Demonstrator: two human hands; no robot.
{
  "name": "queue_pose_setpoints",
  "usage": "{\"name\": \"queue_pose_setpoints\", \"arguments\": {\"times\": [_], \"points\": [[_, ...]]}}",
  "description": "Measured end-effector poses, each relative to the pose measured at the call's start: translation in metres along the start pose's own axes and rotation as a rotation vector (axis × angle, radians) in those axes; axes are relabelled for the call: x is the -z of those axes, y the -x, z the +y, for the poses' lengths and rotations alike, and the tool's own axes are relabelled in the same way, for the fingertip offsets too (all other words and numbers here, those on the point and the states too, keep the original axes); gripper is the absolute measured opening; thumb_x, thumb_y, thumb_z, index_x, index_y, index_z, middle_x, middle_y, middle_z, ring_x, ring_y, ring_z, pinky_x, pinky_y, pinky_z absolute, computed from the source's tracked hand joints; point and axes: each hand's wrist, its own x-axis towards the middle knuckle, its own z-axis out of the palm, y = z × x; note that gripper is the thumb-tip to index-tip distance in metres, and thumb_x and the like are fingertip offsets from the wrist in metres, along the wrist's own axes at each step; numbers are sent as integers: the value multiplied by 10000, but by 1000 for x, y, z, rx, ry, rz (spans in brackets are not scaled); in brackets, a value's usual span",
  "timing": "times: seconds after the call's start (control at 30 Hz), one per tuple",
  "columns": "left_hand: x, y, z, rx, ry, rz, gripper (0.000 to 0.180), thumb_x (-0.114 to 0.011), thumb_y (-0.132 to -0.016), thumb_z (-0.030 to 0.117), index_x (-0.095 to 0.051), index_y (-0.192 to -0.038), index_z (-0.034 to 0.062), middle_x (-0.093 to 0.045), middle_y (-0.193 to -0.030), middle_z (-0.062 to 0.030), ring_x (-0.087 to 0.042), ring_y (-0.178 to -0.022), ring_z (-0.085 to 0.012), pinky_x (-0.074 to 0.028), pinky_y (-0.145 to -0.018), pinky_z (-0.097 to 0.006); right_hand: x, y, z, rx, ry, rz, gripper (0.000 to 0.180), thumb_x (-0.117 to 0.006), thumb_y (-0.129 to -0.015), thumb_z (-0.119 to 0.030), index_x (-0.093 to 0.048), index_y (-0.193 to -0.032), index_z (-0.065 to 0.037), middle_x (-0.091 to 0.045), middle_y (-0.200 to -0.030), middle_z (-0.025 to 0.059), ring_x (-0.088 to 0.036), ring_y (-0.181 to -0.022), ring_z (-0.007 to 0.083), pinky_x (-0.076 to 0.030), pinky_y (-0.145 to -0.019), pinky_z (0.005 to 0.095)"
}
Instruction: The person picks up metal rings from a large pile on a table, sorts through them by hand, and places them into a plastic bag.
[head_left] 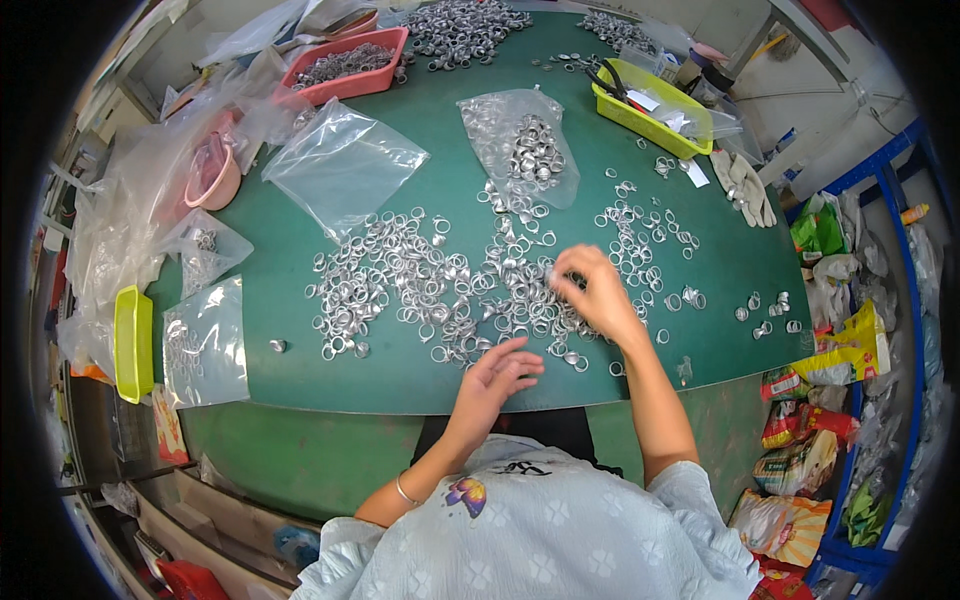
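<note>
A broad heap of silver metal rings (420,282), many with a solid rounded face, lies spread over the green table. Above the heap's right part, my right hand (597,292) has its thumb and fingers pinched together. A small silvery ring seems to sit at its fingertips, partly hidden by them. My left hand (490,385) hovers at the heap's near edge, fingers stretched and slightly apart, with nothing seen in it. Beyond the hands, a clear plastic bag (490,125) holds more rings, some lying at its mouth. Looser rings (640,245) are scattered to the right.
An empty-looking clear bag (345,160) lies left of the filled one. Far back are a pink basket (345,88) of metal parts and another ring pile (465,35). A yellow-green basket (655,125) with tools and white gloves (742,190) sit right; a blue rack (905,300) stands beyond.
</note>
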Motion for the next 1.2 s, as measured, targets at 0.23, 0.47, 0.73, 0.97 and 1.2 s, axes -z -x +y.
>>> {"name": "queue_pose_setpoints", "arguments": {"times": [0.23, 0.47, 0.73, 0.97, 1.2], "points": [[47, -16, -40, 287, 664, -331, 399, -455, -962, 216, -407, -1288, -8, -594, -1031, -120, -537, -760, -131, -470, -643, -213, -7, -6, -1, 7, 52, 32, 129, -668, -753, -65, -624, -853, 4, -618, -932, 107, -571, -882, 270, -429, -822, 353], [-17, -9, 12, 368, 423, 273, 368, -496, -948, 202, -444, -1251, 1, -536, -789, -32, -434, -602, -67, -354, -495, -177, 6, 4, -28, 111, -193, -227, 101, -662, -763, -74, -629, -825, -1, -635, -878, 96, -582, -838, 242, -449, -796, 348], [34, -17, -30, 345, 594, -259, 351, -517, -925, 146, -490, -1243, -1, -614, -891, -71, -529, -631, -88, -450, -545, -172, -22, -28, 11, 60, 204, 5, 102, -641, -754, -73, -635, -837, -13, -591, -863, 92, -514, -875, 308, -408, -837, 381], [-3, -9, 7, 367, 425, 146, 384, -525, -912, 144, -465, -1266, 5, -633, -931, -92, -629, -846, -160, -524, -664, -204, 7, -8, -16, -342, -327, -291, 111, -634, -770, -101, -639, -837, -13, -626, -832, 75, -565, -743, 173, -459, -687, 313], [6, -16, -15, 372, 648, 127, 244, -504, -935, 220, -552, -1068, 21, -521, -710, -40, -527, -675, -156, -448, -559, -231, -8, -20, -18, -55, -105, -144, 240, -670, -770, -155, -622, -952, -7, -616, -910, 90, -561, -839, 242, -443, -779, 343]]}}
